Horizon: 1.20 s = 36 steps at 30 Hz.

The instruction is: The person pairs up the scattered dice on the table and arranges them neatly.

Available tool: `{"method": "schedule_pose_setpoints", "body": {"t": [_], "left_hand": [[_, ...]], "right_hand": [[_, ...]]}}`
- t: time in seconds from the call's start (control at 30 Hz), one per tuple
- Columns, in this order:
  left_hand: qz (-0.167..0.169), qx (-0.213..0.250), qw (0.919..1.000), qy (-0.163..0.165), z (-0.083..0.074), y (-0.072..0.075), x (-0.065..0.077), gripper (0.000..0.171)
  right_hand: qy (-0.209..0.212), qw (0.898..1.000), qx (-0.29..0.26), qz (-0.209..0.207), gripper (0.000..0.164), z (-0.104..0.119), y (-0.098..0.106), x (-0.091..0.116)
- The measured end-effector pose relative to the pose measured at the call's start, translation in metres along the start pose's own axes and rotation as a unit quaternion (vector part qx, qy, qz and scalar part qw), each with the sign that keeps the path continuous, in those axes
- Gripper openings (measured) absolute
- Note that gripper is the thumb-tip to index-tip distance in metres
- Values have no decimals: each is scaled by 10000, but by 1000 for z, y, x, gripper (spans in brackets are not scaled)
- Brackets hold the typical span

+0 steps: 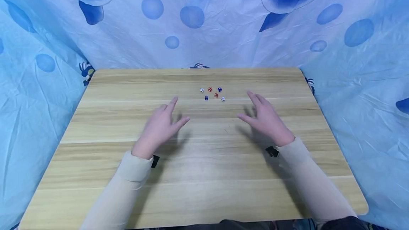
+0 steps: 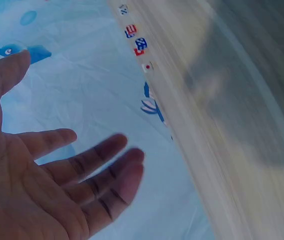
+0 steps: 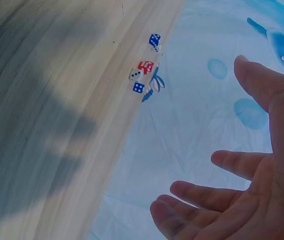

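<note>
Small dice lie loosely grouped on the table toward its far side: a white die (image 1: 202, 90), a red die (image 1: 210, 89), a blue die (image 1: 219, 89), a second red die (image 1: 216, 95), a second blue die (image 1: 206, 98) and a second white die (image 1: 223, 99). To the left of them and nearer the body, my left hand (image 1: 159, 125) hovers with thumb and fingers spread, holding nothing. My right hand (image 1: 266, 118) mirrors it on the right side, fingers extended and palm bare. In the right wrist view a blue die (image 3: 155, 39) shows beyond that hand's fingers. Neither hand touches a die.
The wood-grain table (image 1: 204, 194) has rounded front corners. A blue curtain (image 1: 223, 45) with printed dolphins and bubbles hangs behind it and along both sides. Dark straps (image 1: 272, 151) show at the wrists, and both hands cast shadows on the tabletop.
</note>
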<state>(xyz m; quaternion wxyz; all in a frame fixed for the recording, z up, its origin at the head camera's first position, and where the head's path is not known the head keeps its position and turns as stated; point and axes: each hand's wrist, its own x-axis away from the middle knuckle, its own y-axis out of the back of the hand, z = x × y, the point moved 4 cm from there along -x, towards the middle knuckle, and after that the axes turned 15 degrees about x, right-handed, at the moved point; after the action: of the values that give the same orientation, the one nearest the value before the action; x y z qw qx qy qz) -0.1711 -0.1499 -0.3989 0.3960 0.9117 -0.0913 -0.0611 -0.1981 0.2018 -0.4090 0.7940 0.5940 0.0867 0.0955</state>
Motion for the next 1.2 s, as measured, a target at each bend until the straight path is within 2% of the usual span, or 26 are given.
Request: {"method": "schedule_pose_setpoints", "body": {"t": [0.27, 0.5, 0.77, 0.97, 1.2], "left_hand": [[69, 608, 9980, -145, -8, -8, -25, 79], [121, 1130, 9934, -159, -10, -21, -47, 67], [283, 1266, 9915, -53, -7, -37, -67, 61], [363, 1427, 9890, 136, -4, -46, -78, 60], [380, 1404, 9892, 156, 1, -52, -95, 55]], "right_hand": [[192, 9988, -450, -53, 87, 9, -2, -13], [226, 9961, -838, -166, 75, 21, -5, -26], [340, 9897, -1391, -85, 64, 36, -17, -43], [303, 9896, -1408, 70, 63, 45, -26, -53], [175, 9888, -1457, 287, 62, 54, -32, -68]]}}
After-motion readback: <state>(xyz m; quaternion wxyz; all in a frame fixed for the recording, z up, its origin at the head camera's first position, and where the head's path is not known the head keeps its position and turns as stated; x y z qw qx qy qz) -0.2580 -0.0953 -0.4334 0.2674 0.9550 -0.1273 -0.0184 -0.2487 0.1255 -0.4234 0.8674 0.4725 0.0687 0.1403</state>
